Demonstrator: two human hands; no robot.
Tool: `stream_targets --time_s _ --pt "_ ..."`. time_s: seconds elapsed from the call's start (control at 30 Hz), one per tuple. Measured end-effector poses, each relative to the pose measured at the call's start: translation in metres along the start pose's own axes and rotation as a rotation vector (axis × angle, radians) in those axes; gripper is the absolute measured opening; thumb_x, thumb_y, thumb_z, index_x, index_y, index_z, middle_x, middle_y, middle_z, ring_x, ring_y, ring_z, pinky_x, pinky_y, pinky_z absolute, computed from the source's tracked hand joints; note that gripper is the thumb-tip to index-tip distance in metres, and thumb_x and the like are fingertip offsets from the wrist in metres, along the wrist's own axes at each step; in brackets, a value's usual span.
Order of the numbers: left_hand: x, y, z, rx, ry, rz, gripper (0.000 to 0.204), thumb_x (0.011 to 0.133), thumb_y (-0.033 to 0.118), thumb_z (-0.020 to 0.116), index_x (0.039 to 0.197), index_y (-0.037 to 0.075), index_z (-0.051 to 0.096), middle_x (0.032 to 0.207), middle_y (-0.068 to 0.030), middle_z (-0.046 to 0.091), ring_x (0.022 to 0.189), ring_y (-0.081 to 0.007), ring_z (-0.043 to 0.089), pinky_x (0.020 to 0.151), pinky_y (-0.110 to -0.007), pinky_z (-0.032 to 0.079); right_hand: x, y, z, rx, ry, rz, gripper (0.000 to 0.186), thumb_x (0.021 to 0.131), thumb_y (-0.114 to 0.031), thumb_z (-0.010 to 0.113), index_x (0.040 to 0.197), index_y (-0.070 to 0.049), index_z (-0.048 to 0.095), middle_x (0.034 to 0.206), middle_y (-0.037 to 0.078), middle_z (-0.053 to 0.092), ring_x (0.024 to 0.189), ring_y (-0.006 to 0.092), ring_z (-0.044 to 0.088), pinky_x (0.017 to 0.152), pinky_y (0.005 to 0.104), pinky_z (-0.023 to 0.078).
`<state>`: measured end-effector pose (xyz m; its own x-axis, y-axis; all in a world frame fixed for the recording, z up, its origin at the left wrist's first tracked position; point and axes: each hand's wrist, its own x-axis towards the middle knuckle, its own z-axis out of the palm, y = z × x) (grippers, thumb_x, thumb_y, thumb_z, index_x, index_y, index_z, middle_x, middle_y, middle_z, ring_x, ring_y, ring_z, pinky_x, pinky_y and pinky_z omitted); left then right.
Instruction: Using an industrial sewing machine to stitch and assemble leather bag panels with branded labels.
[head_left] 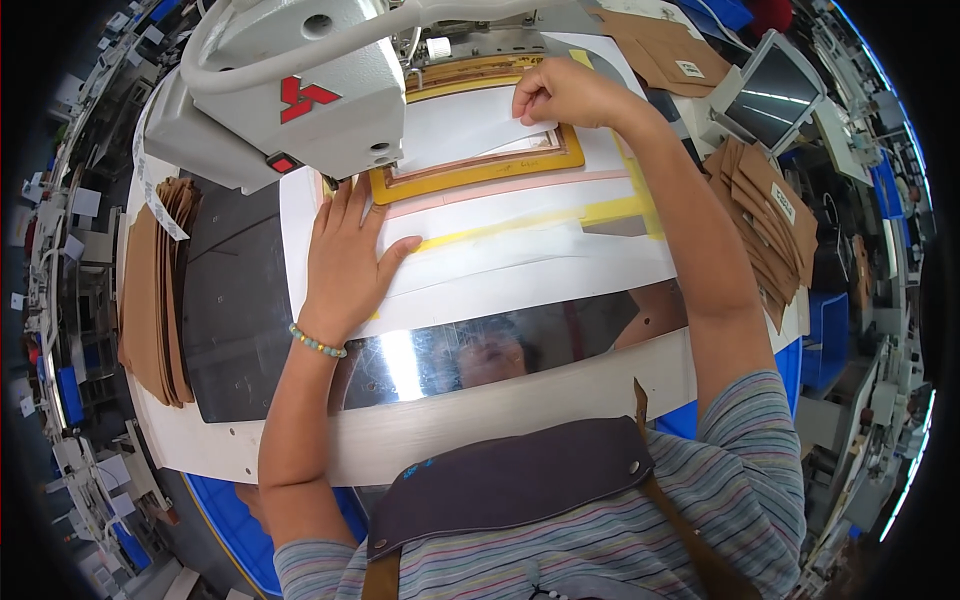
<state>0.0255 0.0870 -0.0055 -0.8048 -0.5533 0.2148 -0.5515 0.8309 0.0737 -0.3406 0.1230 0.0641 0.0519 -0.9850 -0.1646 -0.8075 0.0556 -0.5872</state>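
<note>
Dark-purple apron bib nearest cam. R hand pinches thin white sheet over yellow rectangular frame; L hand, grasping nothing, lies flat beside frame. Sheet best kept taut, level.

yellow frame, white sheet, pale grey machine, brown panels, multicoloured striped shirt

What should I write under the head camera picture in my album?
Left hand spread beside a yellow frame, right hand pinching white paper by the big grey machine.
</note>
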Motion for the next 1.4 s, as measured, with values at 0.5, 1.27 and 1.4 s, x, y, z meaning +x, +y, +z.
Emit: stream_targets --time_s 0.5,1.27,1.4 --pt "-0.002 0.003 -0.002 0.065 -0.001 0.001 0.072 0.107 0.054 0.051 0.161 0.006 0.047 0.168 -0.0180 0.041 0.156 -0.0412 0.031 0.128 -0.051 0.024 -0.012 -0.008 0.006 -0.219 -0.127 0.020 0.024 0.082 0.003 0.074 0.105 -0.005 0.072 0.090 0.007 0.069 0.088 0.0231 0.067 0.076 0.0369 0.054" --pt "-0.008 -0.006 -0.003 -0.010 0.023 -0.010 0.070 0.105 0.048 0.058 0.154 -0.001 0.049 0.167 -0.0240 0.039 0.153 -0.0461 0.034 0.125 -0.054 0.028 -0.026 0.008 0.040 -0.599 0.253 -0.396 0.011 0.077 0.007 0.064 0.083 -0.002 0.067 0.095 0.014 0.065 0.101 0.0348 0.061 0.088 0.0455 0.048" --pt "-0.018 -0.031 -0.018 -0.064 0.115 -0.018 0.076 0.106 0.050 0.056 0.153 -0.009 0.046 0.159 -0.0266 0.048 0.155 -0.0447 0.032 0.126 -0.051 0.029 -0.064 -0.009 0.040 -0.390 0.556 -0.419 0.011 0.084 0.005 0.060 0.090 -0.002 0.068 0.104 0.014 0.066 0.106 0.0361 0.061 0.096 0.0462 0.047"
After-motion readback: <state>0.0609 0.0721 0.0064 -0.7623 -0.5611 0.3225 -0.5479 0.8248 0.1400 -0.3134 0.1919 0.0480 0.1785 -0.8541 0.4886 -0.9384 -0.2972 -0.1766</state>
